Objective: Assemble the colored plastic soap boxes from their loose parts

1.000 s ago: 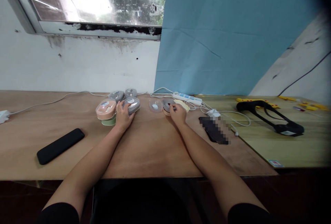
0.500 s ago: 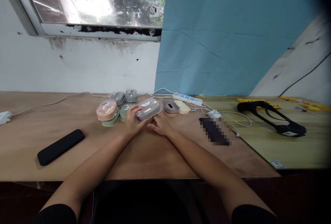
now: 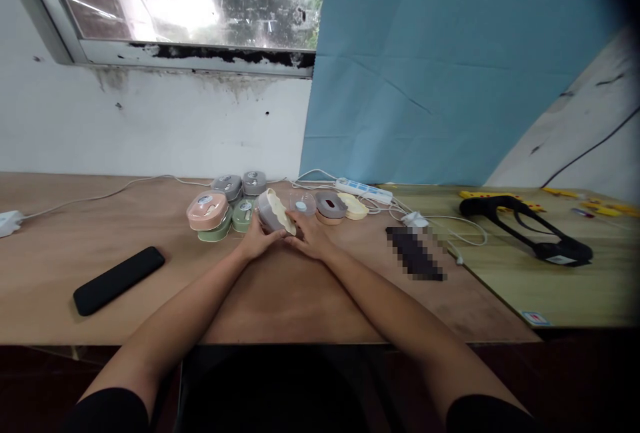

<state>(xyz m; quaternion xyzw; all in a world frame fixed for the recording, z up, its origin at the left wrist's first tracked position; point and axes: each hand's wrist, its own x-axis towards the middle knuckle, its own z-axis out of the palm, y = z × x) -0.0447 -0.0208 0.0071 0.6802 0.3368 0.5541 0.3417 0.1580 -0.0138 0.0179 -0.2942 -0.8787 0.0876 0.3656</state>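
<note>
A grey plastic box with a cream, wavy-edged part (image 3: 281,210) is tipped on its side between both my hands. My left hand (image 3: 257,240) is closed around its left and lower side. My right hand (image 3: 313,236) grips it from the right, fingers at the cream part. Just behind the right hand lies a clear plastic cover (image 3: 303,202) with a pale round spot. To its right sit a grey oval piece with a dark slot (image 3: 331,203) and a cream oval piece (image 3: 353,206). Left of the held box, a green box (image 3: 243,216) stands close by.
A pink box (image 3: 206,211) is stacked on a green one (image 3: 215,231), with two grey boxes (image 3: 254,184) behind. A black oblong case (image 3: 119,280) lies at left. A power strip (image 3: 363,190), cables, a pixelated dark object (image 3: 415,253) and a black frame-like object (image 3: 525,226) are at right.
The grey box has been turned from lying label-up to tipped on its side, exposing the cream part. My right hand has come up to grip it. The clear cover now shows behind.
</note>
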